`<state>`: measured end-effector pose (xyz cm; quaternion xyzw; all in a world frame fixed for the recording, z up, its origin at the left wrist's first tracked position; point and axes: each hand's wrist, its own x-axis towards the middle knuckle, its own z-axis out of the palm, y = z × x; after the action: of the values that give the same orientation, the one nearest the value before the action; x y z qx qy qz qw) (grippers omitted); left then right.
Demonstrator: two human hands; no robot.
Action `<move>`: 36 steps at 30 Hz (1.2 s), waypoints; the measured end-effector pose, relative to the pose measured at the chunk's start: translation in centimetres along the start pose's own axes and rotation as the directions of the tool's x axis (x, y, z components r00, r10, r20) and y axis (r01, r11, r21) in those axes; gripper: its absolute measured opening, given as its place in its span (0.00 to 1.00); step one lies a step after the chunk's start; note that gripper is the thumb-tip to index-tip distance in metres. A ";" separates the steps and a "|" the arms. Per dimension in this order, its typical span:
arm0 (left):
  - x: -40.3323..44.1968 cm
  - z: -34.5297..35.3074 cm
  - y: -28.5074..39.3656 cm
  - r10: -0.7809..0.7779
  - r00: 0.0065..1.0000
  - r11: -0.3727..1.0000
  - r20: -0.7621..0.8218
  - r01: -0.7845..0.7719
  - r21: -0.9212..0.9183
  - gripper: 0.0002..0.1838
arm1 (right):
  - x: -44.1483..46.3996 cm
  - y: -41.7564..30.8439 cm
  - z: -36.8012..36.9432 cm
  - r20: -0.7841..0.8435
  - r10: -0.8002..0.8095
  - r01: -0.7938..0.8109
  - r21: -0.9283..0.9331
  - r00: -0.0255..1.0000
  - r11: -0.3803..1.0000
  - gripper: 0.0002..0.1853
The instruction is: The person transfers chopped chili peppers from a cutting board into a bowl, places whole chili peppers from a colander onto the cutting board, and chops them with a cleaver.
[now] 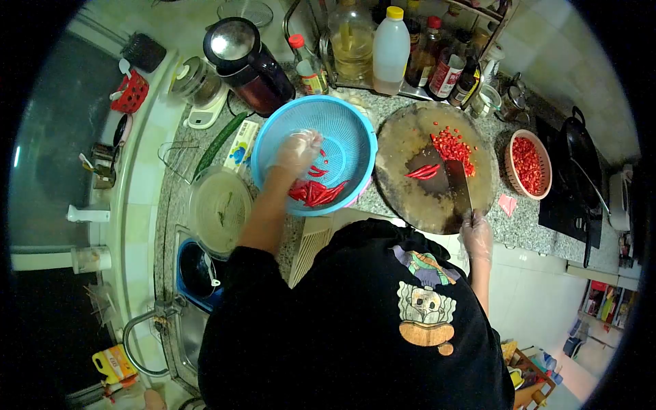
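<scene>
My right hand (476,236), in a clear plastic glove, is closed round the handle of a cleaver (459,186) at the near edge of a round chopping board (403,147). The blade rests beside a pile of chopped red chillies (453,145). Several whole red chillies (422,171) lie left of the blade. My left hand (298,150), also gloved, is inside a blue plastic basket (314,102), above its left part. Its fingers are blurred, and whether they hold anything does not show. More whole red chillies (318,193) lie at the basket's near side.
A pink basket of chopped chillies (527,164) stands right of the board, near a black wok (577,160). Bottles (391,51) line the back. A dark kettle (249,68), a cucumber (220,143) and a translucent bowl (220,205) are at the left, with the sink (190,335) nearer me.
</scene>
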<state>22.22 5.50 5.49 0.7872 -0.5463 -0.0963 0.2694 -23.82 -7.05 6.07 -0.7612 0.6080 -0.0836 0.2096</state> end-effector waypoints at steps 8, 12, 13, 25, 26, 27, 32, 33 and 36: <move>-2.3 -1.0 -2.3 0.197 0.955 0.971 0.221 -0.221 0.091 0.10 | 0.3 0.1 -0.1 0.027 -0.034 0.035 -0.071 0.999 0.997 0.14; -2.9 -0.4 -0.7 0.195 0.911 0.927 0.364 -0.292 0.235 0.12 | 0.1 0.5 0.5 -0.025 -0.068 0.065 -0.098 0.997 0.993 0.13; -2.7 0.3 -1.3 0.235 0.907 0.913 0.349 -0.329 0.240 0.13 | 0.1 0.3 0.3 -0.041 -0.077 0.073 -0.099 0.996 0.992 0.12; 0.7 -0.5 -3.0 0.289 0.931 0.915 0.223 -0.337 0.222 0.11 | 0.1 -1.0 -0.5 0.018 -0.013 0.015 -0.112 1.000 0.994 0.11; 0.9 0.0 -3.5 0.288 0.928 0.910 0.237 -0.342 0.233 0.10 | 0.2 -1.2 -0.5 0.005 -0.037 0.037 -0.114 0.999 0.993 0.11; 1.1 0.4 -3.5 0.287 0.924 0.905 0.252 -0.348 0.244 0.10 | 0.2 -1.4 -0.4 -0.009 -0.059 0.057 -0.116 0.998 0.992 0.11; 1.2 0.7 -2.2 0.291 0.915 0.793 0.279 -0.394 0.464 0.11 | 0.4 -1.9 -0.8 0.049 -0.007 0.013 -0.132 0.999 0.991 0.12; 1.1 0.9 -2.2 0.307 0.923 0.794 0.233 -0.384 0.472 0.11 | 0.4 -1.8 -0.7 0.048 -0.005 0.011 -0.133 0.999 0.991 0.12; -0.1 1.2 -0.9 0.079 0.973 0.964 0.219 -0.131 0.231 0.13 | 0.7 -0.8 -0.2 0.048 -0.034 0.042 -0.166 0.998 0.985 0.12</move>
<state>22.38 5.39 3.98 0.7697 -0.6203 -0.0955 0.1168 -23.00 -7.62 6.54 -0.7892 0.5935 -0.0193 0.1569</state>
